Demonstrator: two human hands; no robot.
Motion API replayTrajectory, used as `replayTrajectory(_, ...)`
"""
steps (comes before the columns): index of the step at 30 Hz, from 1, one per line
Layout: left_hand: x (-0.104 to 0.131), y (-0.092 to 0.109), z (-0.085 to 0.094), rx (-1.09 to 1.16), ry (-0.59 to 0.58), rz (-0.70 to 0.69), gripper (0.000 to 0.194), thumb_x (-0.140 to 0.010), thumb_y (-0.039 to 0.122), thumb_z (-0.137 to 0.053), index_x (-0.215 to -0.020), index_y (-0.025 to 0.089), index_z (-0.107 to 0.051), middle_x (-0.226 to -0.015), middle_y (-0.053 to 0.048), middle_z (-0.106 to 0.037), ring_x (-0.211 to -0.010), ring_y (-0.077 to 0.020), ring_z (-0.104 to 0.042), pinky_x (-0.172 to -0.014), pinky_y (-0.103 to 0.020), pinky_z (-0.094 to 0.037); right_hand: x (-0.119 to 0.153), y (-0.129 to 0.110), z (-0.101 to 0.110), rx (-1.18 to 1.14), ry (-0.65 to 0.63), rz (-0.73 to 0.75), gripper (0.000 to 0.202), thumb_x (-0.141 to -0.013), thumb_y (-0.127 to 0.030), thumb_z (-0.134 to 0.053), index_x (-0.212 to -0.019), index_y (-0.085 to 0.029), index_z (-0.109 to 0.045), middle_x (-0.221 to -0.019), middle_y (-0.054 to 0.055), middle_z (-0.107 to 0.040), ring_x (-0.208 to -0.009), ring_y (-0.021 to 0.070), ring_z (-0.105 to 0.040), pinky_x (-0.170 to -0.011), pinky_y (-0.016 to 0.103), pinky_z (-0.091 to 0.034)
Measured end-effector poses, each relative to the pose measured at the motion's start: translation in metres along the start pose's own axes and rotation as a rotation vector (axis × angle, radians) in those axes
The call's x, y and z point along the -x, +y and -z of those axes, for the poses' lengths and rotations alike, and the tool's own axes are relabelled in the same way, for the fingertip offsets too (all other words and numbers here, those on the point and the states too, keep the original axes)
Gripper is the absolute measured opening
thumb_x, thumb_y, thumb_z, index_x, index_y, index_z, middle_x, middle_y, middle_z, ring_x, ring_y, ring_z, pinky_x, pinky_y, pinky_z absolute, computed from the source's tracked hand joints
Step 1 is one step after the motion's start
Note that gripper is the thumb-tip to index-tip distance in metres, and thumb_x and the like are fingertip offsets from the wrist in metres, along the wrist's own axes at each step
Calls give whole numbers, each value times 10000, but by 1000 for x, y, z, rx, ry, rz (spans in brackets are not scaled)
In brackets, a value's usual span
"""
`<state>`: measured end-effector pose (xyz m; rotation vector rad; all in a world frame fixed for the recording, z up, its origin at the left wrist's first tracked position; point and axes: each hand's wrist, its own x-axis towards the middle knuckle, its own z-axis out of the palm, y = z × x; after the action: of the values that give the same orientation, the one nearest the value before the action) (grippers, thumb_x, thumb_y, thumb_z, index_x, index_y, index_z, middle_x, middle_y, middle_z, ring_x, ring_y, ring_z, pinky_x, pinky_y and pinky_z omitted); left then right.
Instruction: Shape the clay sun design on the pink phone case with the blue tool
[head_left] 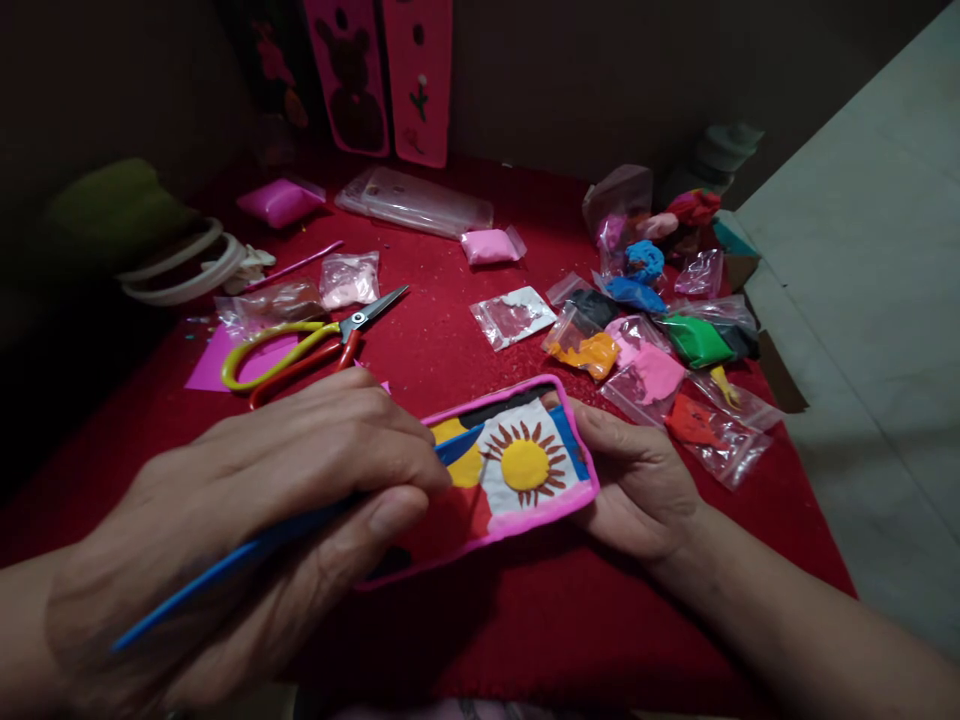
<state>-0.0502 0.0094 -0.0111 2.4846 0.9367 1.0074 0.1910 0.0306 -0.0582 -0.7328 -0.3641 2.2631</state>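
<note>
My left hand (270, 500) is closed around a slim blue clay modelling tool (217, 572), its back end pointing down to the lower left. The tool's flat tip lies over a phone case (536, 513) covered in coloured clay, close to a yellow disc (525, 465) ringed with brown petal strokes on a white patch. Whether the tip touches the clay I cannot tell. My right hand (649, 480) grips the case's right end, the thumb near its upper corner. A pink rim edges the case, with yellow, red, black and blue patches inside; my left hand covers its left part.
Scissors (300, 350) with yellow and red handles lie on the red cloth (420, 290). Several bags of coloured clay, such as an orange one (589, 355) and a green one (701, 340), crowd the right. A clear case (412, 200) lies behind; decorated cases (420, 90) stand at the back.
</note>
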Motion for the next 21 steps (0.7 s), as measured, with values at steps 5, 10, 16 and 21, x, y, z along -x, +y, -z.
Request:
replayTrajectory(5, 3, -2, -4, -22, -51, -4, 167, -985, 234, -471, -1007, 236, -637, -848, 14, -710, -807, -139, -672, -778, -283, -537, 0, -1, -1, -28, 28, 0, 190, -713, -186, -732, -900, -149, -717, -848, 35, -737, -809, 161, -679, -1092, 418, -393)
replayTrajectory(10, -1, -1, -7, -8, -39, -37, 184, -995, 263, -450, -968, 235, -629, -819, 12, -710, -750, -143, -681, -746, -302, -543, 0, -1, 0, -19, 56, 2, 207, -714, -184, -721, -917, -144, -708, -859, 41, -728, -827, 164, -669, -1096, 411, -381)
replayTrajectory(16, 0, 0, -11, 23, -20, -31, 186, -995, 267, -453, -961, 237, -633, -827, -4, -718, -772, -158, -688, -726, -310, -541, 1, 0, 0, -27, 65, -1, 214, -700, -177, -733, -909, -144, -706, -850, 37, -726, -810, 160, -669, -1080, 412, -399)
replayTrajectory(21, 1, 4, -17, 8, -19, -28, 185, -1000, 276, -464, -978, 225, -640, -834, 7, -722, -793, -135, -686, -811, -292, -513, 1, -1, 0, -34, 43, -7, 210, -681, -171, -753, -884, -138, -711, -852, 33, -726, -810, 151, -668, -1086, 392, -389)
